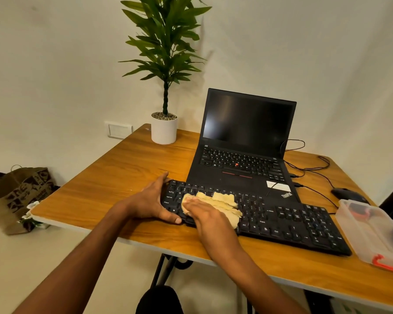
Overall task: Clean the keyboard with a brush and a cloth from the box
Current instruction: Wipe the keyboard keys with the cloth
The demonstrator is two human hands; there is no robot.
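A black external keyboard [288,219] lies on the wooden table [127,164] in front of an open laptop. My left hand [151,200] grips the keyboard's left end, thumb on its front edge. My right hand [204,214] presses a crumpled yellow cloth [225,201] flat onto the left half of the keys. A clear plastic box [372,232] with orange latches stands at the keyboard's right end; dark and orange items show inside, but I cannot tell whether a brush is among them.
The black laptop [243,152] stands open behind the keyboard, its screen dark. A potted plant [164,130] is at the back left corner. A black mouse [345,193] and cables lie at the back right. A paper bag [16,196] sits on the floor at left.
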